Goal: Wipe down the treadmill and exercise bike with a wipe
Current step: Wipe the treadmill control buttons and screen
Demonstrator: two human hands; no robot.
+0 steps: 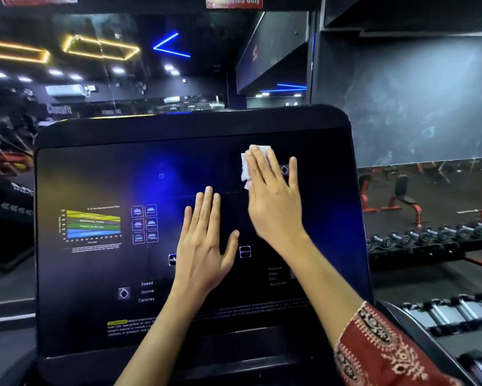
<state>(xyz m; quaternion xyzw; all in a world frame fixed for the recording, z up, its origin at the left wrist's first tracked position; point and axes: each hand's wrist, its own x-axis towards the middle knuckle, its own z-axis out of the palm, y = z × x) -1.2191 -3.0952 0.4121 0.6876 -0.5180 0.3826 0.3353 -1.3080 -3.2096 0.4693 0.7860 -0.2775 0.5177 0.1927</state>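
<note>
Two flat, straight-fingered hands work the treadmill console (100, 168): the right hand (273, 196) presses a white wipe (246, 168) against its upper right, the left hand (206, 240) braces mid-panel, where even, overlapping strokes would likely clean best.

Dim gym, dumbbell rack (429, 240), neon lights (100, 47)

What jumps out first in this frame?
The big dark treadmill console fills the middle, with both hands flat on it: the right hand presses a white wipe against its upper right, and the left hand rests at its centre. A coloured chart sits at the console's left, and rows of dumbbells line the right edge.
</note>
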